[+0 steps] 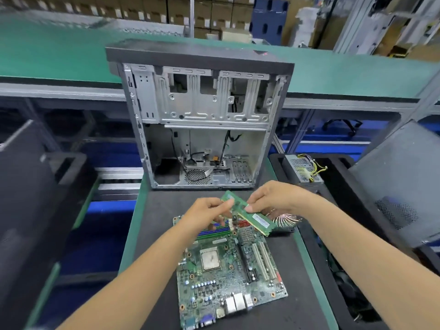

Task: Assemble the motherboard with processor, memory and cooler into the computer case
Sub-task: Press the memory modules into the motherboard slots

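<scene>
Motherboard (228, 270) lying flat on the dark mat (297, 270), processor (210, 259) seated near its centre; above its far edge, a green memory module (247, 214) pinched between left hand (204, 216) and right hand (273, 198), fingers of both curled on it; cooler (284, 220) just right of the motherboard's far corner; open computer case (202, 120) beyond the motherboard.
</scene>
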### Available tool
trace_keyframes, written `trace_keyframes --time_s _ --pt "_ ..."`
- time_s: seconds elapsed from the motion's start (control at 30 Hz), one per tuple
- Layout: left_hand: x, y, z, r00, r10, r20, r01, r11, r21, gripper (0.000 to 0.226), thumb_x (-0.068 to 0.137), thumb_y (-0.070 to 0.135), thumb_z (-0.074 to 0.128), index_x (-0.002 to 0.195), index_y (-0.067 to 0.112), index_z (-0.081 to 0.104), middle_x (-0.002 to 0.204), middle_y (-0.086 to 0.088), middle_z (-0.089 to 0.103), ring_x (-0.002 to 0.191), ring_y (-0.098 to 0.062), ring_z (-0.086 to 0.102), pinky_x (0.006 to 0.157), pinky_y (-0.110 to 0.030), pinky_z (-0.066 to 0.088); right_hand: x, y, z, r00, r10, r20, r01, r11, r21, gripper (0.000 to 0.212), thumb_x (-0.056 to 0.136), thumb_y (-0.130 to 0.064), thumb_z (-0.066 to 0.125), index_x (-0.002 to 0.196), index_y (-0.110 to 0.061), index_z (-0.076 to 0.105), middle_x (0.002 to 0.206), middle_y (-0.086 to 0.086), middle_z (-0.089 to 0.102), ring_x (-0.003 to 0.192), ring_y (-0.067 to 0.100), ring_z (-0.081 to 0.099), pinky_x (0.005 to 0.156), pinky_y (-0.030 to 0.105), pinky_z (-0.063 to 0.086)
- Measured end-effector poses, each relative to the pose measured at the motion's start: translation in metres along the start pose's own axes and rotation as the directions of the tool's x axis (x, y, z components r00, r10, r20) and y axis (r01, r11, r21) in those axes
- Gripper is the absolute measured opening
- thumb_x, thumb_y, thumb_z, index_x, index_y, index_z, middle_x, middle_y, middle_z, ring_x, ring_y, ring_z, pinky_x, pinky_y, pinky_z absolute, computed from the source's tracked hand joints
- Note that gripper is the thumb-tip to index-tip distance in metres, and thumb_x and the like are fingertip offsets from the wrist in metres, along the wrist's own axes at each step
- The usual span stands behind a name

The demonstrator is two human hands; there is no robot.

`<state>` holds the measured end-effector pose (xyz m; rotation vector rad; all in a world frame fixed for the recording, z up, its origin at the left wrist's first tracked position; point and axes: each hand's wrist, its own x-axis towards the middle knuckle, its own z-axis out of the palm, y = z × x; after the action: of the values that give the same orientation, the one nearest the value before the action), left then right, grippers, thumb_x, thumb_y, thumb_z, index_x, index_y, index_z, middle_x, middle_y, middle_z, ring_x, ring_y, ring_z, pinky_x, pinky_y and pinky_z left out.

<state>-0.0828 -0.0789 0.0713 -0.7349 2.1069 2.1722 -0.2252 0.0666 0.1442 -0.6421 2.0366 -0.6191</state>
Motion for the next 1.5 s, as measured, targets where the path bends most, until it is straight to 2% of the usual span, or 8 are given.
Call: trace_keyframes --time_s 0.3,0.47,0.57,0.67,0.8,1.03,1.37,1.5 --pt "-0.033 -0.041 -0.053 0.98 -0.059 -0.188 -0.005 0.948 -0.319 0.014 0.086 0.02 0.068 0.081 0.008 0.07 0.082 -0.006 0.074 0.071 -0.009 0.068 0.058 -0.016 0.05 0.051 -0.018 0.048 0.965 -0.139 0.222 0.127 0.99 0.067 0.024 0.1 -0.022 0.048 0.11 -0.018 0.07 0.096 -0.002 0.067 0.093 0.013 0.064 0.085 0.026 0.054" --pt "-0.036 -0.049 -0.057 0.981 -0.074 -0.182 -0.009 0.91 -0.415 0.011 0.087 0.014 0.066 0.087 0.003 0.07 0.09 -0.013 0.074 0.085 -0.018 0.072 0.068 -0.018 0.055 0.062 -0.026 0.058 0.943 -0.295 0.157 0.305 0.952 -0.041 0.013 0.088 -0.034 0.066 0.089 -0.025 0.075 0.086 -0.006 0.073 0.078 -0.001 0.064 0.068 0.015 0.051" --pt "-0.035 -0.055 -0.062 0.983 -0.049 -0.174 -0.008 0.949 -0.314 0.014 0.085 0.007 0.069 0.097 -0.001 0.069 0.093 -0.017 0.073 0.086 -0.023 0.072 0.069 -0.02 0.056 0.073 -0.025 0.063 0.907 -0.419 0.038 0.406 0.849 -0.339 0.005 0.082 -0.028 0.074 0.077 -0.027 0.073 0.072 -0.012 0.071 0.064 -0.005 0.062 0.062 0.014 0.049" --pt "-0.029 -0.072 -0.074 0.9 -0.049 -0.433 0.027 0.998 -0.056 0.004 0.084 0.002 0.069 0.087 0.004 0.07 0.078 -0.013 0.07 0.066 -0.02 0.064 0.053 -0.019 0.049 0.083 -0.012 0.064 0.895 -0.437 -0.089 0.297 0.732 -0.613 0.006 0.088 -0.031 0.066 0.087 -0.027 0.071 0.082 -0.011 0.069 0.077 0.007 0.063 0.074 0.031 0.054" --pt "-0.013 -0.094 -0.069 0.792 -0.146 -0.592 0.258 0.96 0.107 0.022 0.084 0.027 0.073 0.086 0.008 0.062 0.07 -0.004 0.064 0.053 -0.012 0.057 0.047 -0.022 0.042 0.088 0.009 0.079 0.844 -0.526 -0.108 0.29 0.616 -0.732 0.016 0.092 -0.037 0.059 0.099 -0.031 0.071 0.097 -0.012 0.07 0.092 0.011 0.063 0.078 0.028 0.052" --pt "0.001 -0.104 -0.063 0.792 -0.181 -0.583 0.273 0.959 0.074 0.028 0.086 0.033 0.07 0.085 0.006 0.064 0.059 -0.003 0.062 0.039 -0.007 0.056 0.038 -0.018 0.04 0.111 0.024 0.097 0.86 -0.469 -0.199 0.318 0.799 -0.51 0.01 0.102 -0.024 0.038 0.103 -0.017 0.044 0.081 0.001 0.067 0.066 0.017 0.066 0.053 0.033 0.053" --pt "0.002 -0.106 -0.073 0.845 -0.266 -0.464 0.275 0.96 -0.049 0.026 0.093 0.026 0.061 0.074 0.008 0.061 0.065 -0.008 0.062 0.051 -0.016 0.065 0.044 -0.02 0.048 0.122 0.058 0.086 0.921 -0.183 -0.343 0.248 0.956 0.157 0.011 0.102 -0.015 0.039 0.099 -0.009 0.048 0.082 0.01 0.069 0.061 0.01 0.069 0.064 0.034 0.057" --pt "0.002 -0.106 -0.072 0.856 -0.242 -0.458 0.251 0.967 -0.041 0.024 0.094 0.023 0.06 0.077 0.007 0.059 0.067 -0.009 0.061 0.051 -0.017 0.065 0.045 -0.019 0.049 0.121 0.049 0.086 0.904 -0.295 -0.31 0.308 0.951 -0.007 0.007 0.099 -0.017 0.045 0.096 -0.013 0.051 0.089 0.003 0.068 0.071 0.014 0.068 0.067 0.036 0.056"
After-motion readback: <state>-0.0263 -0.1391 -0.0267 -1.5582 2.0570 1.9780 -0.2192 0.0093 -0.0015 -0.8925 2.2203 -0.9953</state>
